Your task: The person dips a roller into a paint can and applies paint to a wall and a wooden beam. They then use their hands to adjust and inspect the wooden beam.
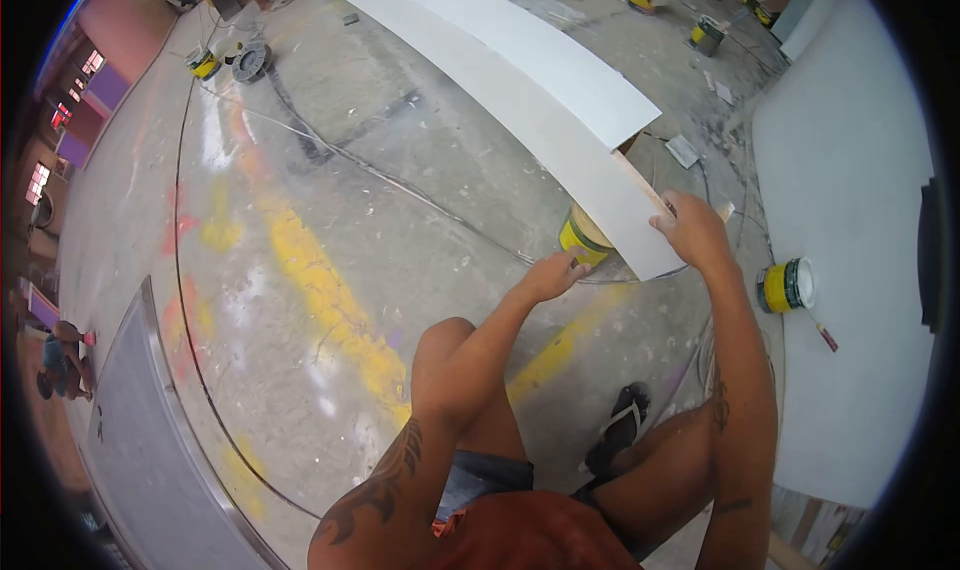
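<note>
A long white panel (pixel 520 100) runs from the top of the view down to the centre right, its near end resting over a yellow and green can (pixel 583 236). My right hand (pixel 692 228) grips the wooden edge of the panel near that end, fingers closed on it. My left hand (pixel 556 275) is beside the can, left of the panel's end; its fingers are curled together, and what they hold, if anything, is too small to make out.
An open paint can (pixel 786 286) stands at the right, a brush (pixel 826 336) beside it. Cables (pixel 400 183) cross the concrete floor. A framed grey panel (pixel 140 420) lies at the lower left. Other people (pixel 66 360) are at the far left and top left.
</note>
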Tool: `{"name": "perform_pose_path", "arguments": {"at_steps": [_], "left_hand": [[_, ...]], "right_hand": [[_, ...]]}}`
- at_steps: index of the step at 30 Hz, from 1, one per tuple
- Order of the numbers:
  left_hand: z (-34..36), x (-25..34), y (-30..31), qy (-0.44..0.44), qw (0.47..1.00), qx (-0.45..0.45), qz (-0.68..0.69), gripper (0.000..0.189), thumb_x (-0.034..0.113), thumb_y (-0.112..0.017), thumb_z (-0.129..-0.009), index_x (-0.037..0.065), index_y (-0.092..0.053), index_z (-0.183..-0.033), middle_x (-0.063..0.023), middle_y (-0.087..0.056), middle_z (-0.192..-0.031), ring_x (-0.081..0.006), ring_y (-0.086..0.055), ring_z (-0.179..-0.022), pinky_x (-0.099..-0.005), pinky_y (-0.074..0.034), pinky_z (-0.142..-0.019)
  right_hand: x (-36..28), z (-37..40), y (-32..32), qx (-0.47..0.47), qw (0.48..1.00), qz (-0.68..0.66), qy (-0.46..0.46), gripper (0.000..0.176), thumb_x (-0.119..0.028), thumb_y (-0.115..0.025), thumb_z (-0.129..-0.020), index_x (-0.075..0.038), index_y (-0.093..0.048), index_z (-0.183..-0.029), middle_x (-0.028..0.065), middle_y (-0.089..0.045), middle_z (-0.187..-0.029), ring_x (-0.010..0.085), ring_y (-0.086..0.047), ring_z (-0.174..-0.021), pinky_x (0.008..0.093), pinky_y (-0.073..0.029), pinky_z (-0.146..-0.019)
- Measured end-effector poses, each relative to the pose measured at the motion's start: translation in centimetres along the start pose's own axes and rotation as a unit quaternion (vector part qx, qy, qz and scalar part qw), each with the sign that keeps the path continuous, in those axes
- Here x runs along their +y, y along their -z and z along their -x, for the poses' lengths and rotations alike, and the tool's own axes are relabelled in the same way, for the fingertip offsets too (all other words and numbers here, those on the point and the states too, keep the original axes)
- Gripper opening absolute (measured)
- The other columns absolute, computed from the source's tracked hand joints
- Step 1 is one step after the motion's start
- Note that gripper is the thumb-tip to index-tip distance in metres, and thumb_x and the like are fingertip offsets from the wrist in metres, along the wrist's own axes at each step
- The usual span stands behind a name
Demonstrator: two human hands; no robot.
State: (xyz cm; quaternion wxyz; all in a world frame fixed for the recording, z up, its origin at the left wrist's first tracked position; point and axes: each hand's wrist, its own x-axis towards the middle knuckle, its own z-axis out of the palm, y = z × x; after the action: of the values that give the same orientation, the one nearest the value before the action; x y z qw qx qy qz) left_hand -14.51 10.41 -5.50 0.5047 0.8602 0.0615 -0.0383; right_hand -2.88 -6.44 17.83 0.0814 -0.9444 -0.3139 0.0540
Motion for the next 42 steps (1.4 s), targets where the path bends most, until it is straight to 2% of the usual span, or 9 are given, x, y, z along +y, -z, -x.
{"name": "perform_pose_path", "arguments": {"at_steps": [6,8,15,16,20,29,31,35,42], "left_hand": [[-0.3,-0.9,-0.8,-0.016,1.0,0.011,0.002,0.052,0.044,-0.055,-0.097,0.009,-0.051,-0.136,-0.0231,-0.068,-0.111,-0.0392,-0.064,-0.106,-0.0467,-0.049,-0.092],[-0.9,-1.6,-1.4,-0.043,0.998,0.035,0.007,0.046,0.033,-0.06,-0.098,0.005,-0.053,-0.134,-0.0172,-0.071,-0.097,-0.0277,-0.068,-0.078,-0.0397,-0.053,-0.078],[-1.3,-0.9,-1.9,-0.05,0.999,0.013,-0.012,0.048,0.033,-0.06,-0.098,0.002,-0.05,-0.134,-0.0182,-0.07,-0.095,-0.0256,-0.067,-0.07,-0.0374,-0.053,-0.07],[-1.1,-0.5,-1.6,0.007,1.0,-0.021,0.013,0.054,0.041,-0.06,-0.096,0.007,-0.051,-0.136,-0.0254,-0.067,-0.111,-0.0392,-0.066,-0.097,-0.0456,-0.05,-0.088],[-1.1,-0.6,-1.8,-0.001,1.0,-0.008,0.013,0.054,0.041,-0.06,-0.095,0.006,-0.051,-0.136,-0.0256,-0.067,-0.112,-0.0392,-0.066,-0.097,-0.0459,-0.05,-0.087],[-0.6,-0.8,-1.0,-0.004,1.0,0.023,0.002,0.053,0.04,-0.058,-0.097,0.004,-0.05,-0.135,-0.0244,-0.067,-0.111,-0.0379,-0.065,-0.104,-0.0449,-0.05,-0.09],[-0.6,-1.1,-1.1,-0.01,1.0,-0.009,0.003,0.052,0.04,-0.058,-0.097,0.004,-0.05,-0.134,-0.0235,-0.068,-0.11,-0.0375,-0.065,-0.106,-0.0443,-0.049,-0.092],[-0.2,-0.5,-0.8,-0.013,0.999,0.013,-0.026,0.053,0.041,-0.058,-0.097,0.004,-0.051,-0.134,-0.022,-0.068,-0.11,-0.0376,-0.065,-0.106,-0.0442,-0.05,-0.092],[-0.4,-0.9,-0.8,-0.018,1.0,-0.006,-0.024,0.049,0.039,-0.056,-0.097,0.005,-0.054,-0.131,-0.0204,-0.069,-0.112,-0.0373,-0.064,-0.106,-0.0449,-0.05,-0.092]], "right_hand": [[0.1,0.5,-0.3,-0.015,1.0,0.004,-0.005,0.03,-0.028,-0.071,-0.086,-0.003,-0.065,-0.103,0.0196,-0.068,-0.099,0.0383,-0.065,-0.097,0.0478,-0.05,-0.084],[-0.3,0.8,-0.5,-0.007,1.0,0.014,0.011,0.03,-0.028,-0.072,-0.086,-0.004,-0.065,-0.101,0.0188,-0.069,-0.1,0.0382,-0.066,-0.096,0.0485,-0.05,-0.083],[-0.1,1.5,-1.2,-0.009,1.0,0.015,-0.007,0.029,-0.029,-0.069,-0.088,-0.004,-0.067,-0.105,0.0172,-0.068,-0.103,0.0379,-0.065,-0.097,0.0479,-0.05,-0.084],[0.1,1.4,-1.4,0.006,1.0,0.014,-0.003,0.029,-0.028,-0.068,-0.089,-0.004,-0.066,-0.106,0.017,-0.068,-0.103,0.0377,-0.065,-0.098,0.048,-0.05,-0.084],[0.4,1.3,-1.7,0.044,0.999,0.029,0.002,0.025,-0.022,-0.067,-0.091,-0.003,-0.064,-0.106,0.017,-0.068,-0.106,0.0361,-0.065,-0.101,0.0481,-0.052,-0.083],[0.2,0.6,-2.3,0.036,0.998,0.053,0.009,0.024,-0.023,-0.065,-0.091,-0.004,-0.064,-0.106,0.0164,-0.066,-0.108,0.0367,-0.063,-0.105,0.0474,-0.05,-0.088],[0.0,0.6,-2.3,0.045,0.998,0.045,0.009,0.024,-0.022,-0.065,-0.091,-0.004,-0.064,-0.106,0.0161,-0.065,-0.11,0.0358,-0.062,-0.107,0.0469,-0.05,-0.089],[-0.2,0.4,-1.9,0.062,0.996,0.047,0.038,0.022,-0.02,-0.065,-0.091,-0.004,-0.062,-0.105,0.0151,-0.066,-0.107,0.0348,-0.063,-0.105,0.0472,-0.05,-0.087],[-0.3,0.2,-1.3,0.041,0.998,0.049,0.009,0.019,-0.018,-0.064,-0.092,-0.004,-0.06,-0.103,0.0145,-0.065,-0.105,0.036,-0.062,-0.104,0.0483,-0.049,-0.086]]}}
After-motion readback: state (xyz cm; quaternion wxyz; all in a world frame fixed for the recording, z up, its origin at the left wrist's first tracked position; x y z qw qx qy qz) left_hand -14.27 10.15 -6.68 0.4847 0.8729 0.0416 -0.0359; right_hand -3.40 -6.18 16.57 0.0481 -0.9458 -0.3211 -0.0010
